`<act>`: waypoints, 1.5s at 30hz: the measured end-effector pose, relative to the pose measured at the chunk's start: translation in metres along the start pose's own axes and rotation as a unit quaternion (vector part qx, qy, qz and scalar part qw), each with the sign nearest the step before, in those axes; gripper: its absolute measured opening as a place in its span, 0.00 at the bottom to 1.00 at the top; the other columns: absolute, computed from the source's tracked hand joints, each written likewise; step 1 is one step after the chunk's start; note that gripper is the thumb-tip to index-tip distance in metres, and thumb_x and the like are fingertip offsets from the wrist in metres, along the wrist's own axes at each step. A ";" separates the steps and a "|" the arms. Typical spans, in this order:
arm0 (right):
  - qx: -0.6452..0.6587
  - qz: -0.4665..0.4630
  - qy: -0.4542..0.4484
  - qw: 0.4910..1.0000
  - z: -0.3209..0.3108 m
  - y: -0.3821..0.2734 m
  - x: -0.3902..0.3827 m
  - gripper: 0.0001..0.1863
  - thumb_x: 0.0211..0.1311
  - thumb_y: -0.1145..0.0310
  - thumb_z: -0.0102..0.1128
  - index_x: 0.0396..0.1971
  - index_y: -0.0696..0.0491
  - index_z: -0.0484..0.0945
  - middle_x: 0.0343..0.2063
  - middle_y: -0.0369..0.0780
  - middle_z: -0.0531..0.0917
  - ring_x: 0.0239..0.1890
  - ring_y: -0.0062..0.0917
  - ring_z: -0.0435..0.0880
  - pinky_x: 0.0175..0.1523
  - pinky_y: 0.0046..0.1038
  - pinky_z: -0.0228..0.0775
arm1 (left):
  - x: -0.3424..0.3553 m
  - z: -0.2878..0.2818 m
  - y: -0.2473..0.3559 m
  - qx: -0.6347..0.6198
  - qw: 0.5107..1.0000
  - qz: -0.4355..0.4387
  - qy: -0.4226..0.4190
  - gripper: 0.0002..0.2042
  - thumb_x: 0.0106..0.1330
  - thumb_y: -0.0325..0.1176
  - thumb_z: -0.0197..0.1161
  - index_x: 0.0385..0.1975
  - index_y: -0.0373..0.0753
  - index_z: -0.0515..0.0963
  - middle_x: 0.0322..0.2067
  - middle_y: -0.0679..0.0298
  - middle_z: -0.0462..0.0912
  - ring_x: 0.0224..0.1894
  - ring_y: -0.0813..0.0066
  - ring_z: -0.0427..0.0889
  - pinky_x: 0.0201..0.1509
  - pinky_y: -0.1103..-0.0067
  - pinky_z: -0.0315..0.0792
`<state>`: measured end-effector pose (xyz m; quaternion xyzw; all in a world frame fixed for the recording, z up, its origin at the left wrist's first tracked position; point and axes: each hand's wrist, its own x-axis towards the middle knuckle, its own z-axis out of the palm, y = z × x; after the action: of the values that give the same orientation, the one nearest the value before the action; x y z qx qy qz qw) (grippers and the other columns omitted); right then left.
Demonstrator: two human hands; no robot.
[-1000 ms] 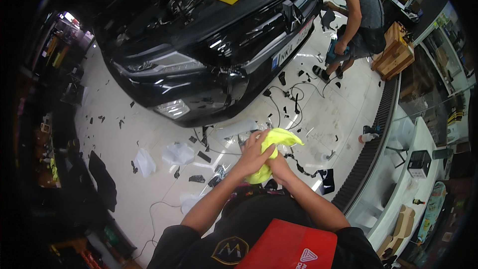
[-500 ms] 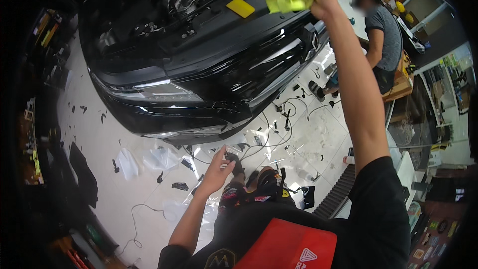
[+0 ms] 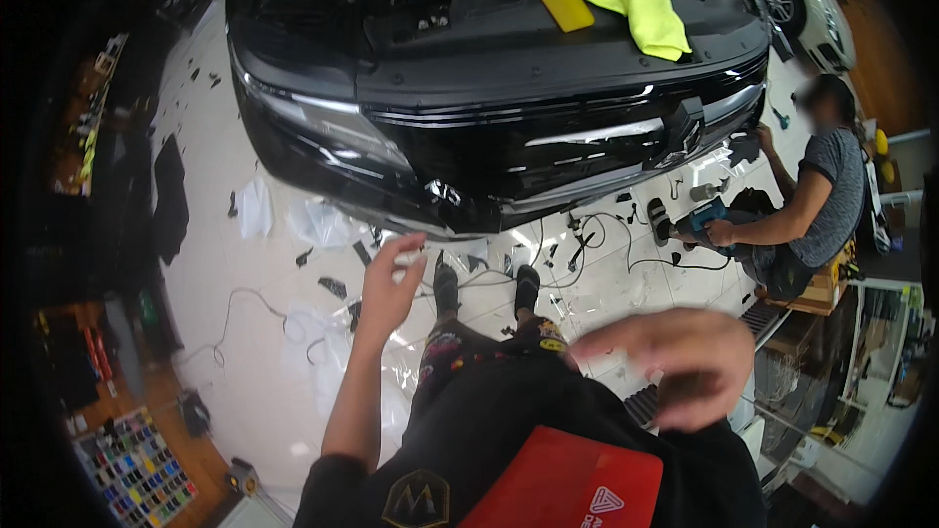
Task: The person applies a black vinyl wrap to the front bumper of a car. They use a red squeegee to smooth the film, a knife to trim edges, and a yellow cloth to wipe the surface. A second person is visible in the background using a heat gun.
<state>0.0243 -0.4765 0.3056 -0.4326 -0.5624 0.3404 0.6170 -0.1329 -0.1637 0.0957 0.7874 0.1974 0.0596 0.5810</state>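
The lime-yellow cloth (image 3: 641, 5) lies rumpled on the black front panel (image 3: 469, 64) of the car (image 3: 479, 142), one end near the panel's front edge, a flat yellow card (image 3: 565, 8) just left of it. The left hand (image 3: 391, 284) is empty, fingers loosely parted; the blurred right hand (image 3: 685, 362) curves its fingers, a gap before the thumb.

A glossy pale tiled floor (image 3: 210, 235) catches light; near left, a grid-like panel of small multicoloured pieces (image 3: 137, 474) adjoins a brown wooden surface (image 3: 178, 442); right stands a light-brown wooden cabinet (image 3: 829, 286).
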 end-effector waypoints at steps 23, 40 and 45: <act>-0.334 0.226 0.238 0.883 -0.143 0.141 -0.082 0.13 0.71 0.69 0.63 0.49 0.60 0.85 0.37 0.43 0.90 0.41 0.22 0.89 0.47 0.27 0.77 | -0.042 0.138 -0.023 0.055 0.993 -0.070 0.076 0.14 0.69 0.30 0.68 0.53 0.39 0.84 0.40 0.64 0.87 0.43 0.77 0.84 0.43 0.76 0.76; 0.280 0.684 0.220 0.637 0.004 0.268 -0.370 0.29 0.80 0.49 0.51 0.68 0.55 0.74 0.58 0.43 0.83 0.58 0.29 0.81 0.67 0.31 0.70 | -0.160 0.183 -0.086 0.020 0.958 -0.270 -0.098 0.16 0.73 0.38 0.65 0.54 0.35 0.81 0.41 0.53 0.88 0.39 0.66 0.88 0.46 0.73 0.80; 0.005 0.726 0.058 0.685 -0.010 0.245 -0.319 0.30 0.76 0.46 0.57 0.66 0.53 0.78 0.53 0.45 0.87 0.49 0.27 0.86 0.53 0.30 0.79 | -0.124 0.165 -0.074 0.138 0.956 -0.189 -0.175 0.17 0.72 0.38 0.66 0.56 0.36 0.81 0.44 0.51 0.88 0.46 0.62 0.88 0.53 0.70 0.80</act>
<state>0.0072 -0.6705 -0.0459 -0.7215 -0.0340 0.6589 0.2101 -0.2108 -0.3397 -0.0090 0.8062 0.2440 -0.2178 0.4930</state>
